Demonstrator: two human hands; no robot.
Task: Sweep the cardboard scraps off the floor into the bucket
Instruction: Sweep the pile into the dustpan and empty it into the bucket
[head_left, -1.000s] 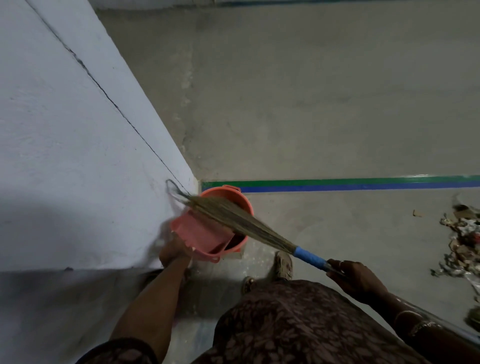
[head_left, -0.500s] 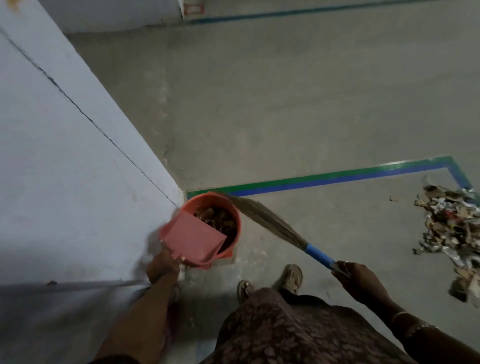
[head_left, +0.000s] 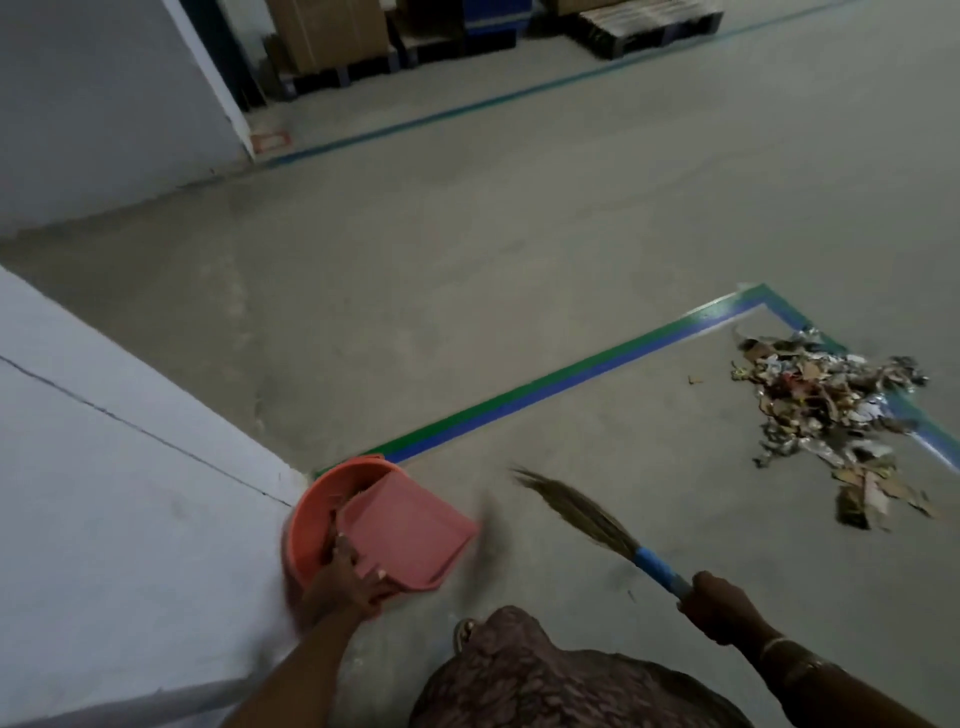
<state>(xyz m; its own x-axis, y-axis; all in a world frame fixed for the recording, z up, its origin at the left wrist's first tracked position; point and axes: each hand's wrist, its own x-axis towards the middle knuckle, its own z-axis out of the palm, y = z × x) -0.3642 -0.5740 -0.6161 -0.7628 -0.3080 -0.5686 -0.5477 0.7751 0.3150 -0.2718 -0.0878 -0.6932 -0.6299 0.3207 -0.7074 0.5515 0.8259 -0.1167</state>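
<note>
An orange bucket (head_left: 317, 506) stands on the floor against the white wall's corner. My left hand (head_left: 345, 574) grips the rear edge of a pink dustpan (head_left: 410, 530), which is held over the bucket's right side and hides most of its opening. My right hand (head_left: 719, 605) grips the blue handle of a grass broom (head_left: 584, 512), whose bristles point up-left above the floor, apart from the dustpan. A heap of cardboard scraps (head_left: 831, 405) lies on the floor at the right, over the corner of the tape lines.
A green and blue tape line (head_left: 545, 384) runs from the bucket to a corner by the heap. The white wall (head_left: 104, 493) fills the left. Cardboard boxes (head_left: 327, 31) and a pallet (head_left: 649, 21) stand far back. Bare concrete floor lies between.
The dustpan has swung from the bucket's left side to over its right side. The broom has moved right, away from the bucket. The view has lifted, showing the whole scrap heap.
</note>
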